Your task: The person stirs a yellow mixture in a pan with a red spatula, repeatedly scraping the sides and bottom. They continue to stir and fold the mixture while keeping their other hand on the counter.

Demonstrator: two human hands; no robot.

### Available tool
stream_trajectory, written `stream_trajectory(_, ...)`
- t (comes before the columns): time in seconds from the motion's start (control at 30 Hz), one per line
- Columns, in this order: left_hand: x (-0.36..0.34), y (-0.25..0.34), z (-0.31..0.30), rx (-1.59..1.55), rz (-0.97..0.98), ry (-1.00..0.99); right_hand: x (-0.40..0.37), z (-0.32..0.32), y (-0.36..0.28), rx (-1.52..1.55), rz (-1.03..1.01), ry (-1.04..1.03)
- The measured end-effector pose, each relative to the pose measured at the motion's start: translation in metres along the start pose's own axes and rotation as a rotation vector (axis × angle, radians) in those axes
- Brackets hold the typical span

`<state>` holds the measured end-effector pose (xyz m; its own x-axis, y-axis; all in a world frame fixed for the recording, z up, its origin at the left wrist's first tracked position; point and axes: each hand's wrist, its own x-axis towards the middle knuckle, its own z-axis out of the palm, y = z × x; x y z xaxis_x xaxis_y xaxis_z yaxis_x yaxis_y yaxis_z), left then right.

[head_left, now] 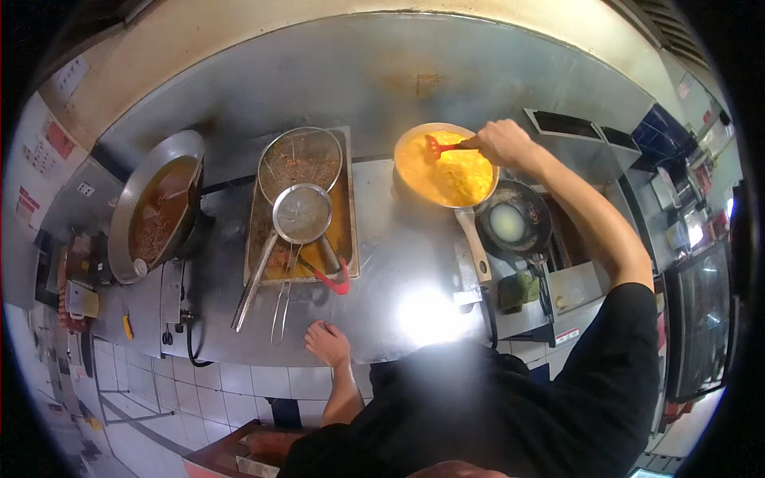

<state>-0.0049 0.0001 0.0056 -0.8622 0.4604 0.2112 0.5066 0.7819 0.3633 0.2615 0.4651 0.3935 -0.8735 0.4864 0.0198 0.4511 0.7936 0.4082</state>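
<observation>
The red spatula (437,146) rests blade-down on the yellow egg (458,177) in the frying pan (398,159), at the rear of the steel tabletop (398,263). The right hand (504,143) is clenched around the spatula handle. The left hand (327,342) lies released on the tabletop's front edge, grasping nothing. Just right of the frying pan sits a small black pan (543,209) holding white liquid. To the left, a tray (344,231) carries two strainers and red tongs (331,280). Farther left stands a large pot (126,209) of brown liquid.
</observation>
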Motion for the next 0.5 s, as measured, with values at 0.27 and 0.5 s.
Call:
stream_trajectory(0.27, -0.002, -0.007, 0.011, -0.007, 0.013, 0.041, -0.017, -0.053, 0.024, -0.063, 0.157, -0.347)
stream_trajectory(0.5, -0.001, -0.008, 0.007, -0.025, 0.023, 0.017, -0.021, -0.049, 0.016, 0.2, 0.047, -0.669)
